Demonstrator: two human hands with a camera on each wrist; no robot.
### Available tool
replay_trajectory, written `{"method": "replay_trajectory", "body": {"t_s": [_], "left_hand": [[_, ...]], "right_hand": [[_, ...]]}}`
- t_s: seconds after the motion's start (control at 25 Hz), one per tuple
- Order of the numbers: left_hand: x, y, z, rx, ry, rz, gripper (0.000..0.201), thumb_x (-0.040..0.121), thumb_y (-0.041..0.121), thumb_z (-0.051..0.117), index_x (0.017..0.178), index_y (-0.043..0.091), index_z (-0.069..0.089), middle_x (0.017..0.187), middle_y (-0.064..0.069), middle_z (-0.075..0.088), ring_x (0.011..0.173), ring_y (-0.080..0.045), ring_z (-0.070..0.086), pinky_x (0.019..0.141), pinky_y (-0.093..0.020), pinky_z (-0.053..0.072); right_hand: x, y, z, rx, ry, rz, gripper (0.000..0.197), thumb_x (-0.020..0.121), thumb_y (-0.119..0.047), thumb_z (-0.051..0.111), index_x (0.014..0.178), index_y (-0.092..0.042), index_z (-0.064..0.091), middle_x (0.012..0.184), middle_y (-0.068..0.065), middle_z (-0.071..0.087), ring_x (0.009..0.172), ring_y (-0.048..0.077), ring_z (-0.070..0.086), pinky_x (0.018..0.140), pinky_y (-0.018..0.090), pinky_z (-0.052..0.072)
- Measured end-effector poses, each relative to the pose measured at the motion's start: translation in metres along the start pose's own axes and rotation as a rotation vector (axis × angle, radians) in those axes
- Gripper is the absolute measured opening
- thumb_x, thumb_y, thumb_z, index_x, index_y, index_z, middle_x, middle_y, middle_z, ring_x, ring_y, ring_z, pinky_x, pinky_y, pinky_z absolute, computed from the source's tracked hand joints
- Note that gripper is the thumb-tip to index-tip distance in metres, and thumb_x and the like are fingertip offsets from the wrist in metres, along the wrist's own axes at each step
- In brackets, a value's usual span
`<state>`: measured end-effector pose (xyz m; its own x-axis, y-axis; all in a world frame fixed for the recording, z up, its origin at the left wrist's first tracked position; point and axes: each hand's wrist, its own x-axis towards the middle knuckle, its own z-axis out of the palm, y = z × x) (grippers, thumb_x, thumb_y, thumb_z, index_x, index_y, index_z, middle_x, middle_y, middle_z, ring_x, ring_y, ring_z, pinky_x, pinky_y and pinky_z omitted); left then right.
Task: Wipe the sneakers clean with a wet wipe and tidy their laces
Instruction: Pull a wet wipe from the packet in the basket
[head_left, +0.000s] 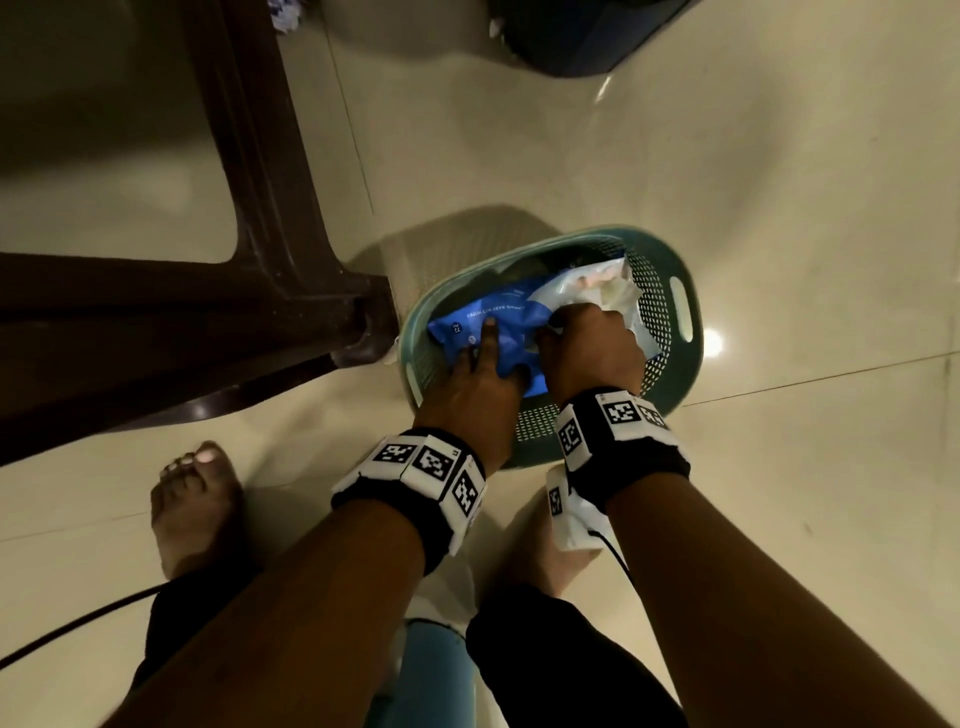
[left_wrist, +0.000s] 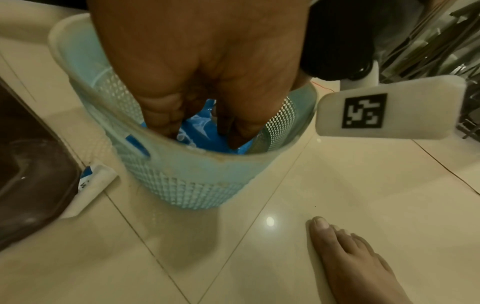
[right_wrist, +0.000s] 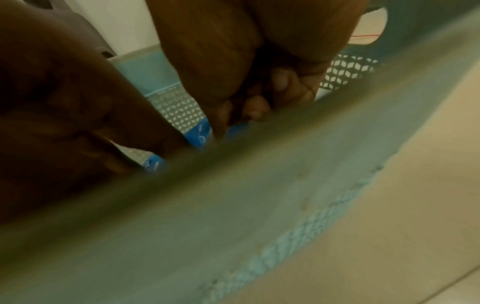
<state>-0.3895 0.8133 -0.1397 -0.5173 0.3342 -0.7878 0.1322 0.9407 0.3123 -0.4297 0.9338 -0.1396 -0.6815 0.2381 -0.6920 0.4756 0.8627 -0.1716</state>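
Furthest left stands a dark brown plastic chair (head_left: 291, 291), its leg foot just beside the teal mesh basket (head_left: 670, 270) on the tiled floor. Right of that leg, the left hand (head_left: 478, 384) reaches down into the basket with fingers extended, pressing flat on the blue wet-wipe pack (head_left: 483, 327), which lies under its fingertips and runs on toward the other hand. Just right of it, nearly touching, the right hand (head_left: 592, 348) is curled closed over the pack's near-middle; it seems to pinch at the opening, though what sits between the fingers cannot be told. Beyond its knuckles lies a crinkled whitish plastic bag (head_left: 602, 291). No sneakers appear in any view.

The pack looks soft, floppy and slick, likely to slide or buckle when tugged, so a flat palm holding it down makes sense while the other hand takes the flap or a single wipe by its edge. A wipe should be light, limp and damp.
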Motion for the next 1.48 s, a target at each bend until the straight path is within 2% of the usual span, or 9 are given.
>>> {"method": "replay_trajectory", "body": {"t_s": [0.28, 0.52, 0.72, 0.88, 1.0, 1.08, 1.2, 1.36, 1.48], "left_hand": [[0.004, 0.0, 0.002, 0.008, -0.012, -0.006, 0.086, 0.09, 0.033, 0.056, 0.15, 0.03, -0.005, 0.158, -0.015, -0.015, 0.142, -0.04, 0.02, 0.107, -0.05, 0.034], [0.011, 0.007, -0.003, -0.07, -0.08, -0.075, 0.076, 0.091, 0.048, 0.043, 0.15, 0.033, -0.003, 0.159, -0.01, -0.015, 0.144, -0.039, 0.014, 0.112, -0.052, 0.026], [0.01, 0.004, -0.002, -0.038, -0.083, -0.064, 0.076, 0.091, 0.045, 0.045, 0.15, 0.034, -0.002, 0.159, -0.009, -0.016, 0.143, -0.038, 0.014, 0.109, -0.052, 0.031], [0.009, 0.0, -0.001, -0.042, -0.085, -0.062, 0.075, 0.092, 0.047, 0.045, 0.149, 0.039, -0.003, 0.159, -0.005, -0.018, 0.144, -0.036, 0.014, 0.108, -0.049, 0.033], [0.01, -0.004, 0.001, -0.124, -0.075, -0.043, 0.068, 0.093, 0.043, 0.045, 0.148, 0.043, 0.004, 0.16, 0.0, -0.016, 0.144, -0.034, 0.019, 0.107, -0.049, 0.036], [0.009, -0.006, 0.0, -0.247, -0.014, -0.015, 0.054, 0.096, 0.035, 0.044, 0.145, 0.039, 0.022, 0.161, 0.001, -0.006, 0.141, -0.033, 0.027, 0.104, -0.049, 0.04], [0.009, 0.001, -0.009, -0.484, 0.105, -0.067, 0.034, 0.101, 0.037, 0.032, 0.121, 0.018, 0.052, 0.157, -0.005, 0.022, 0.129, -0.03, 0.044, 0.102, -0.047, 0.04], [0.012, 0.011, -0.019, -0.641, 0.114, -0.17, 0.045, 0.098, 0.049, 0.033, 0.115, 0.015, 0.055, 0.122, -0.012, 0.059, 0.109, -0.03, 0.057, 0.096, -0.041, 0.044], [0.017, 0.014, -0.028, -0.736, 0.208, -0.226, 0.035, 0.088, 0.043, 0.058, 0.111, 0.017, 0.052, 0.107, -0.003, 0.061, 0.098, -0.024, 0.059, 0.086, -0.03, 0.046]], "right_hand": [[-0.005, -0.004, 0.005, 0.043, 0.009, -0.019, 0.025, 0.093, -0.028, 0.047, 0.104, -0.016, 0.066, 0.103, 0.01, 0.066, 0.094, 0.031, 0.062, 0.074, 0.036, 0.048], [-0.025, 0.008, 0.011, 0.247, 0.122, -0.14, 0.031, 0.084, -0.034, 0.042, 0.092, -0.009, 0.058, 0.094, 0.011, 0.063, 0.085, 0.032, 0.058, 0.065, 0.032, 0.041], [-0.033, 0.022, 0.01, 0.411, 0.259, -0.191, 0.04, 0.077, -0.037, 0.034, 0.084, -0.008, 0.06, 0.084, 0.009, 0.063, 0.075, 0.028, 0.057, 0.061, 0.033, 0.045], [-0.047, 0.025, 0.011, 0.352, 0.176, -0.346, 0.035, 0.075, -0.038, 0.032, 0.072, -0.01, 0.054, 0.086, 0.003, 0.055, 0.07, 0.018, 0.048, 0.056, 0.026, 0.034], [-0.051, 0.028, 0.018, 0.32, 0.097, -0.407, 0.036, 0.075, -0.035, 0.033, 0.065, -0.007, 0.053, 0.08, 0.006, 0.052, 0.069, 0.023, 0.048, 0.056, 0.033, 0.04], [-0.051, 0.028, 0.022, 0.325, 0.076, -0.379, 0.036, 0.075, -0.036, 0.031, 0.064, -0.008, 0.051, 0.076, 0.008, 0.051, 0.067, 0.025, 0.049, 0.057, 0.038, 0.043], [-0.053, 0.026, 0.023, 0.337, 0.068, -0.355, 0.036, 0.075, -0.038, 0.029, 0.064, -0.011, 0.051, 0.076, 0.006, 0.05, 0.066, 0.024, 0.05, 0.056, 0.035, 0.041], [-0.054, 0.024, 0.018, 0.317, -0.001, -0.416, 0.047, 0.073, -0.039, 0.027, 0.073, -0.006, 0.061, 0.083, 0.01, 0.055, 0.074, 0.027, 0.052, 0.062, 0.036, 0.043], [-0.053, 0.028, 0.014, 0.284, -0.05, -0.426, 0.049, 0.071, -0.04, 0.027, 0.08, -0.006, 0.062, 0.091, 0.01, 0.056, 0.08, 0.029, 0.052, 0.067, 0.039, 0.045]]}}
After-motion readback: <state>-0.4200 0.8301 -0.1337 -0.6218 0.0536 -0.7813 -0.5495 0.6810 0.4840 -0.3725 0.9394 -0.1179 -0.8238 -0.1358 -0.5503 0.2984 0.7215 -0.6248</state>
